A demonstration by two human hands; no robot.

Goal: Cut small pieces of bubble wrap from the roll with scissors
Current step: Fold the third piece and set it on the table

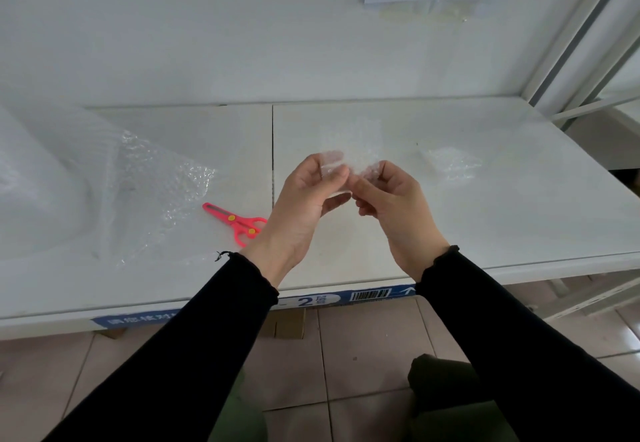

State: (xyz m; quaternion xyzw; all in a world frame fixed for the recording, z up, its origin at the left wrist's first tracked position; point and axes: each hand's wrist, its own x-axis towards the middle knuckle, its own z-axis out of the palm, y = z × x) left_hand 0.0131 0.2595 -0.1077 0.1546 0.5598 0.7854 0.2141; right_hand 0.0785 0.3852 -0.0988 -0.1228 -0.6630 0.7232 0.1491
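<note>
Above the middle of the white table, my left hand (311, 199) and my right hand (391, 199) together pinch a small clear piece of bubble wrap (346, 168), thumbs and fingertips closed on its two ends. The large bubble wrap roll (31, 178) stands at the far left, and its loose sheet (162, 185) spreads over the table toward the centre. Red-pink scissors (235, 221) lie shut on the table just left of my left wrist, blades pointing away to the left. Neither hand touches them.
More cut bubble wrap pieces (450, 164) lie on the table (519, 206) to the right of my hands. A white wall rises behind, and a metal shelf frame (588, 43) stands at the right. A blue label strip (346, 299) runs along the table's front edge above a tiled floor.
</note>
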